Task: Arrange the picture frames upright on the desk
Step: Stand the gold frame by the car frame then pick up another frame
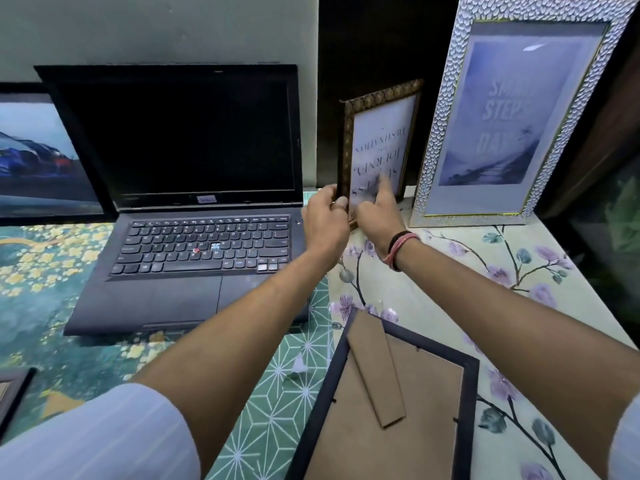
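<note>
A small brown patterned frame (381,133) with a text print stands nearly upright at the back of the desk, its text upside down. My left hand (323,220) grips its lower left edge. My right hand (379,209) holds its bottom, fingers over the glass. A large silver textured frame (519,112) stands upright to its right, leaning on the dark wall. A black frame (388,403) lies face down near me, its cardboard back and stand showing. A frame with a car picture (38,154) stands at the far left. The corner of one more frame (12,393) lies at the lower left.
An open black laptop (194,202) sits left of the small frame, its screen dark. Patterned mats cover the desk (485,271): floral at the right, green geometric in the middle, teal with yellow flowers at the left. The desk's right edge runs past the silver frame.
</note>
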Demonstrator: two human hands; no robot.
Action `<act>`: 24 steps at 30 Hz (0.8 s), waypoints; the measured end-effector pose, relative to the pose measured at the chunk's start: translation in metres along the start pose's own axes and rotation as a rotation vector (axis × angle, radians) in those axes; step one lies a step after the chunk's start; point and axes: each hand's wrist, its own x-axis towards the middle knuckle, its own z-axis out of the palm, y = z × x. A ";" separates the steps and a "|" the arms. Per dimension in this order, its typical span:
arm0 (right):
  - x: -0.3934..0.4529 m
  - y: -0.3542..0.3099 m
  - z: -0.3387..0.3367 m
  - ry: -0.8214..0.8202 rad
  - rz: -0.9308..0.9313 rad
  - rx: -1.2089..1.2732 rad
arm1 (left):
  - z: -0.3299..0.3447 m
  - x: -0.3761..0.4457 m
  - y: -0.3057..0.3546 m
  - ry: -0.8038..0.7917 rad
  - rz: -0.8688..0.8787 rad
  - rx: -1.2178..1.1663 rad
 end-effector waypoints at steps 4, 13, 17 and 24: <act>-0.032 0.014 0.003 0.256 -0.047 -0.121 | -0.028 -0.015 -0.010 0.004 -0.057 -0.111; -0.077 -0.001 0.068 0.028 0.026 0.502 | -0.159 -0.054 -0.017 -0.025 -0.203 -0.614; -0.094 -0.030 0.138 -0.008 -0.059 0.441 | -0.277 -0.053 -0.029 -0.014 -0.116 -0.796; -0.129 -0.088 0.277 -0.183 -0.229 0.181 | -0.493 -0.031 -0.068 0.070 -0.064 -0.652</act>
